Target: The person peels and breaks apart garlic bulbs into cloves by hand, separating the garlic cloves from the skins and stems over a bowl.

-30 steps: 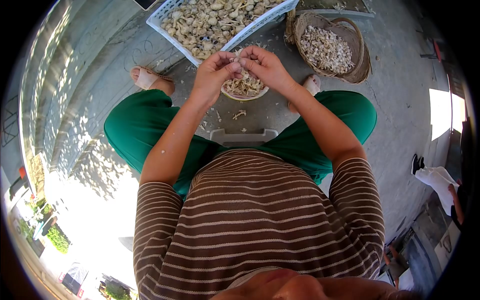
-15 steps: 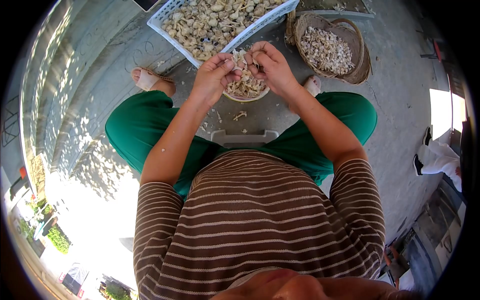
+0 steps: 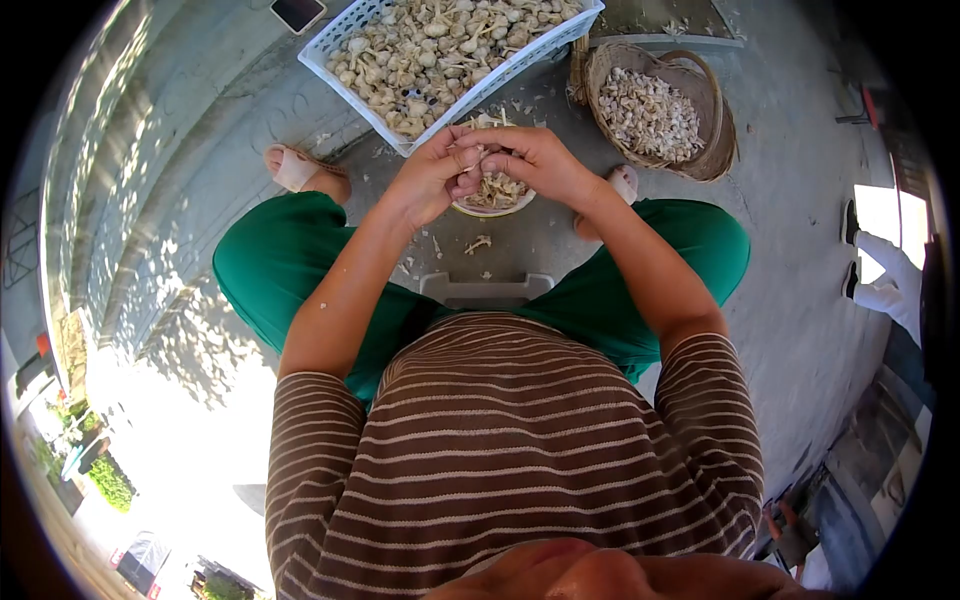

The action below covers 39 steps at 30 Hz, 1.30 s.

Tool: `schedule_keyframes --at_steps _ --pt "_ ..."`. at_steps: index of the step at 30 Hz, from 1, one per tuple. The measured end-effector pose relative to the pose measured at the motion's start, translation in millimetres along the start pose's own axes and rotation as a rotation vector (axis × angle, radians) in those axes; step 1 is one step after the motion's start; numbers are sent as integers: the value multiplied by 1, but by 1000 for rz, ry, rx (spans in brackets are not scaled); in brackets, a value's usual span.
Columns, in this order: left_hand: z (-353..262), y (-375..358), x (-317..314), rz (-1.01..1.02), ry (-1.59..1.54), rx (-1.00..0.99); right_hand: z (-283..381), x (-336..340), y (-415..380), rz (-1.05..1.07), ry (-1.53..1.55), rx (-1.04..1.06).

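My left hand [image 3: 435,175] is closed, its fingertips pinched round a small piece of garlic [image 3: 483,152] that is mostly hidden. My right hand [image 3: 545,162] arches in from the other side, fingers bent and pressed on the same piece, touching the left fingers. Right under both hands stands a round bowl [image 3: 497,213] with a pale rim, holding dry garlic skins and stalks [image 3: 498,190]. Just beyond the hands is a light blue plastic crate [image 3: 462,106] full of whole garlic bulbs [image 3: 430,55].
To the right, a woven basket [image 3: 716,135] with a handle holds loose garlic cloves [image 3: 650,112]. A phone [image 3: 298,12] lies at the upper left. Skin scraps [image 3: 478,243] litter the concrete floor. At the far right, another person's legs [image 3: 890,270] show.
My hands have come together; the fingers that were apart over the bowl now meet. The loose skins seen between them are gone from there. The other person's feet at right have shifted.
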<state>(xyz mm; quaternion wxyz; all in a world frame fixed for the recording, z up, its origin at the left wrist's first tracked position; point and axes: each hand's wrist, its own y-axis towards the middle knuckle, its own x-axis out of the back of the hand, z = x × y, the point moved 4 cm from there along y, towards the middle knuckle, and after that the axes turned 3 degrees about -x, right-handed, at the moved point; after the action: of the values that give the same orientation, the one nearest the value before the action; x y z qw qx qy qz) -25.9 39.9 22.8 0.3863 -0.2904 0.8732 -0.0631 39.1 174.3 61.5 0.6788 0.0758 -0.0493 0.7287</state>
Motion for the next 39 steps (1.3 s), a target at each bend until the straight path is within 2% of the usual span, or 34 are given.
schedule_keyframes --at_steps 1,2,7,8,11,14,16,17,18,20,23,24,26,27,29,31,33,35,39 --pt "1 -1 0 0 -29 46 -2 0 -1 3 -5 7" --pt "7 1 4 5 -71 80 -12 -2 -2 29 113 -70" --pt "16 3 5 -85 -72 94 -40 -10 -4 47 471 -280" --pt "17 3 4 -114 -56 88 -43 -10 -5 49 464 -277" --pt "18 9 5 -161 -23 39 -53 -4 -4 -8 476 -319" --pt "23 15 18 -165 -31 -21 -62 28 1 -222 485 -298" --pt "21 19 19 -143 -58 -53 -84 74 4 -402 17 -272" --pt "23 18 17 -202 1 -45 -88 98 4 -529 -341 -220" --pt "25 17 16 -259 58 -37 -82 117 1 -611 -548 -196" --pt "30 20 19 -266 88 -36 -101 160 -1 -631 -803 -338" --pt "27 21 16 -282 103 -16 -125 207 -6 -672 -990 -448" --pt "25 22 15 -286 97 -29 -131 210 -1 -666 -995 -446" --pt "22 24 14 -280 67 -34 -138 217 9 -733 -1222 -416" --pt "20 24 13 -281 58 -33 -137 215 21 -725 -1229 -417" --pt "14 24 8 -256 46 -36 -133 191 60 -575 -795 -261" --pt "13 27 6 -237 10 -21 -141 160 100 -512 -492 -263" --pt "10 30 6 -221 -24 -5 -161 128 139 -440 -376 -290" --pt "7 32 7 -229 -47 -10 -168 99 172 -383 -420 -370" --pt "-4 33 7 -231 -50 -18 -221 69 210 -401 -381 -504"
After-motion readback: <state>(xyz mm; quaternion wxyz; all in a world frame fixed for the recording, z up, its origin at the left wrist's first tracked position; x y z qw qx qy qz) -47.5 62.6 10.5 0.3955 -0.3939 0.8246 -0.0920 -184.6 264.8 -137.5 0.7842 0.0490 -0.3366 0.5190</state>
